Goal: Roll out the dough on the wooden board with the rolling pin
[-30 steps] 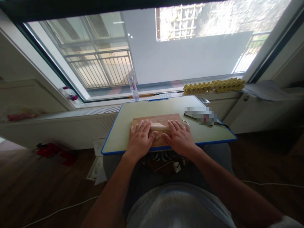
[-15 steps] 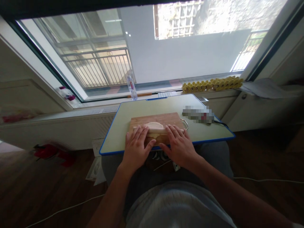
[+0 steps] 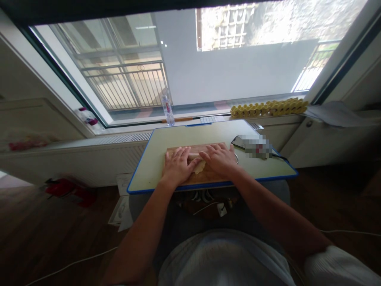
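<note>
A pale wooden rolling pin (image 3: 195,156) lies crosswise on a wooden cutting board (image 3: 205,147). My left hand (image 3: 177,165) rests flat over its left part, fingers stretched forward and thumb toward the middle. Over its right part lies my right hand (image 3: 220,159), also with fingers extended and the thumb side inward. Neither hand wraps round the pin. A thin piece of dough (image 3: 199,167) shows on the near side of the pin, between the hands; the rest of it is hidden.
The board sits on a small blue-edged table (image 3: 143,167) over my lap. A blurred-out object (image 3: 253,145) lies right of the board. Along the windowsill stand a clear bottle (image 3: 168,113) and a yellow wavy strip (image 3: 268,108). A red fire extinguisher (image 3: 71,192) is on the floor at left.
Both hands have moved forward, away from me, with the rolling pin. More dough now shows on the near side of the pin, and the far part is covered.
</note>
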A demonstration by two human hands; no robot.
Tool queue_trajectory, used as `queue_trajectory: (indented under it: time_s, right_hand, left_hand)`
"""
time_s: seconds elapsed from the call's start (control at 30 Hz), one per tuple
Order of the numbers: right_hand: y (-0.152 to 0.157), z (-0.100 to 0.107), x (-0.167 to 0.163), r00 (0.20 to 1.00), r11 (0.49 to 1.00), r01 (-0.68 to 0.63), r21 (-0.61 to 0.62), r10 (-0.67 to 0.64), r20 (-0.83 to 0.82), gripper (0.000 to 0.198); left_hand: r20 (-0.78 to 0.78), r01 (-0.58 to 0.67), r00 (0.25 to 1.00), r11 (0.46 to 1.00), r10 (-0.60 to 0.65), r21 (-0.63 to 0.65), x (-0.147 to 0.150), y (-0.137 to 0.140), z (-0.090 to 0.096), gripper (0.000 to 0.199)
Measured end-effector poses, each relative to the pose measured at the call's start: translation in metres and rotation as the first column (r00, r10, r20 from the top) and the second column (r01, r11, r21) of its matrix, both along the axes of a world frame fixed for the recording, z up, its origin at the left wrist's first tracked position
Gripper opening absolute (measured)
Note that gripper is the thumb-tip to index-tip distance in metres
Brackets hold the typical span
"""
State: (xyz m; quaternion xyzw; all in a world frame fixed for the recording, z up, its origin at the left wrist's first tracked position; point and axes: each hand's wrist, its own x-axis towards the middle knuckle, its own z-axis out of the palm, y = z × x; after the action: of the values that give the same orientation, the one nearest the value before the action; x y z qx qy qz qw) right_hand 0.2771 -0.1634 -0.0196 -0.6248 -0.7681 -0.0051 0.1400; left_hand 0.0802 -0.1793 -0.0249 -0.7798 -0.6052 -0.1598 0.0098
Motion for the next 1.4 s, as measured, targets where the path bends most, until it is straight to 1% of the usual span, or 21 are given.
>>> queue_trajectory:
  time_s: [0.07, 0.13, 0.2, 0.27, 0.37, 0.47, 0.57, 0.67, 0.8, 0.9, 0.97, 1.07, 1.27, 1.4]
  right_hand:
    - [0.006, 0.002, -0.001, 1.000, 1.000, 0.009, -0.003, -0.009, 0.000, 0.065]
    - [0.001, -0.001, -0.001, 1.000, 1.000, 0.006, 0.018, -0.005, -0.006, 0.064]
    - [-0.013, -0.006, -0.001, 1.000, 0.998, -0.010, 0.059, 0.011, -0.018, 0.064]
    - [-0.034, -0.012, 0.001, 0.999, 0.994, -0.034, 0.104, 0.038, -0.038, 0.065]
    - [-0.064, -0.019, 0.004, 0.996, 0.991, -0.069, 0.116, 0.076, -0.053, 0.065]
    - [-0.075, -0.023, 0.006, 0.996, 0.992, -0.070, 0.105, 0.076, -0.055, 0.066]
    - [-0.061, -0.022, 0.005, 0.996, 0.992, -0.062, 0.109, 0.068, -0.052, 0.066]
    - [-0.034, -0.014, 0.002, 0.999, 0.997, -0.022, 0.073, 0.025, -0.040, 0.069]
    - [-0.004, 0.000, -0.001, 1.000, 1.000, 0.000, -0.013, 0.000, 0.000, 0.070]
    - [0.004, 0.005, -0.002, 1.000, 1.000, -0.003, -0.013, 0.003, 0.005, 0.067]
    - [0.003, 0.003, -0.002, 1.000, 1.000, -0.002, -0.008, 0.002, 0.000, 0.065]
    - [-0.006, -0.004, -0.001, 1.000, 1.000, 0.001, 0.012, -0.001, -0.011, 0.065]
    - [-0.037, -0.019, 0.002, 1.000, 0.991, -0.010, 0.131, 0.012, -0.020, 0.065]
    - [-0.043, -0.023, 0.005, 0.998, 0.986, -0.037, 0.161, 0.043, -0.039, 0.063]
  left_hand:
    - [0.014, -0.005, 1.000, 1.000, 0.005, -0.018, 0.001, 0.004, 0.001, 0.071]
    - [0.016, -0.004, 1.000, 1.000, 0.003, 0.011, 0.000, -0.003, -0.001, 0.071]
    - [0.012, 0.005, 1.000, 0.998, -0.006, 0.065, -0.002, -0.019, -0.005, 0.071]
    - [0.008, 0.017, 1.000, 0.993, -0.018, 0.113, -0.005, -0.041, -0.010, 0.072]
    - [0.008, 0.038, 0.999, 0.990, -0.039, 0.136, -0.011, -0.070, -0.018, 0.072]
    - [-0.004, 0.050, 0.999, 0.989, -0.050, 0.139, -0.014, -0.081, -0.023, 0.073]
    - [-0.012, 0.036, 0.999, 0.989, -0.034, 0.145, -0.011, -0.071, -0.021, 0.073]
    - [-0.016, 0.013, 1.000, 0.992, -0.011, 0.129, -0.006, -0.048, -0.013, 0.072]
    - [-0.014, -0.008, 1.000, 0.999, 0.008, 0.042, -0.003, -0.015, -0.005, 0.073]
    - [-0.013, -0.022, 1.000, 1.000, 0.022, 0.006, -0.001, -0.001, -0.003, 0.072]
    - [-0.011, -0.023, 1.000, 1.000, 0.023, 0.009, 0.000, 0.000, -0.003, 0.072]
    - [0.001, -0.014, 1.000, 0.999, 0.014, 0.031, 0.001, -0.009, -0.003, 0.072]
    - [0.001, 0.005, 1.000, 0.995, -0.005, 0.095, 0.001, -0.033, -0.005, 0.073]
    - [-0.009, 0.019, 1.000, 0.994, -0.018, 0.110, 0.000, -0.039, -0.007, 0.074]
